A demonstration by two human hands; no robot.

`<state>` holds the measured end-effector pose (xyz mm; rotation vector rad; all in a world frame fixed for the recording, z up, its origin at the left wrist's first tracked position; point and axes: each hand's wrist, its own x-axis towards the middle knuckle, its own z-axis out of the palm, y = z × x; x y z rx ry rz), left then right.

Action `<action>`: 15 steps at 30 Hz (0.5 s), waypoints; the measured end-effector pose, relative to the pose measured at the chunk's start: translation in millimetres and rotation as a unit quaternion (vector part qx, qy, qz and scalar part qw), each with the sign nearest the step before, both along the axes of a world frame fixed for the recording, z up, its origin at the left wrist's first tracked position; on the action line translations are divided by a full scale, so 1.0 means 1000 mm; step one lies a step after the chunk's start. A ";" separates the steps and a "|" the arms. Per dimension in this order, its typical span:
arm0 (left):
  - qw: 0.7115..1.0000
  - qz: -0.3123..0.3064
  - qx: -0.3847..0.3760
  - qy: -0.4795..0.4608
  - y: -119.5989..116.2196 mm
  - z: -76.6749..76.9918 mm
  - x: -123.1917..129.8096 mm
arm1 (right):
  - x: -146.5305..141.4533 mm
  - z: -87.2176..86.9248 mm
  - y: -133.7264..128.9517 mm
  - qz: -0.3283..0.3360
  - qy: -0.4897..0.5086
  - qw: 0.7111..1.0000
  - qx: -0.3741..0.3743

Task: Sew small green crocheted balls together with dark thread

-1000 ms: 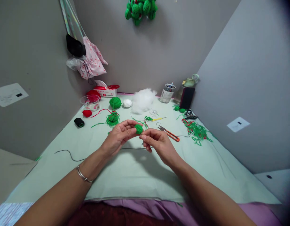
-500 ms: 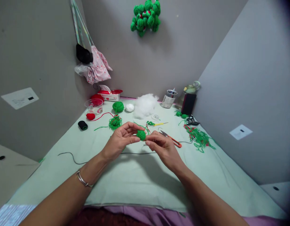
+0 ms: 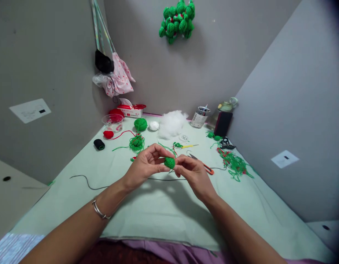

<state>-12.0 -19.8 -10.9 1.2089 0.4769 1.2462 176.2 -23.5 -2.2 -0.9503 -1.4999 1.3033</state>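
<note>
Over the middle of the table, my left hand (image 3: 145, 163) pinches a small green crocheted ball (image 3: 169, 162) between thumb and fingertips. On the ball's other side, my right hand (image 3: 192, 173) is closed, with thumb and index finger pressed against its right edge. Whether those fingers also grip a thin tool or a strand is too small to tell. Orange-handled scissors (image 3: 207, 168) lie just behind my right hand, partly covered by it. Past the hands is a yellow-handled crochet hook (image 3: 189, 146). A dark cord (image 3: 88, 185) runs across the cloth beneath both hands.
White stuffing (image 3: 172, 124), a green yarn ball (image 3: 140, 124) and a clear plastic tub (image 3: 113, 123) stand toward the back. Tangled green and red yarn scraps (image 3: 235, 165) lie on the right. A black thread spool (image 3: 99, 145) is at left, a pen tin (image 3: 200, 117) back right.
My right fingers have come in closer against the green ball, which looks slightly turned. The whole view has shifted a little, so everything appears further right.
</note>
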 end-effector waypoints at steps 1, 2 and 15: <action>1.000 0.002 0.002 -0.001 0.000 0.001 0.000 | 0.001 0.002 0.001 0.003 -0.009 1.000 0.009; 1.000 0.003 0.004 0.000 -0.001 0.002 0.000 | 0.002 0.003 0.002 0.011 -0.018 1.000 0.016; 1.000 -0.007 0.018 0.015 -0.010 0.011 0.003 | 0.005 0.001 0.003 0.053 0.035 0.998 -0.019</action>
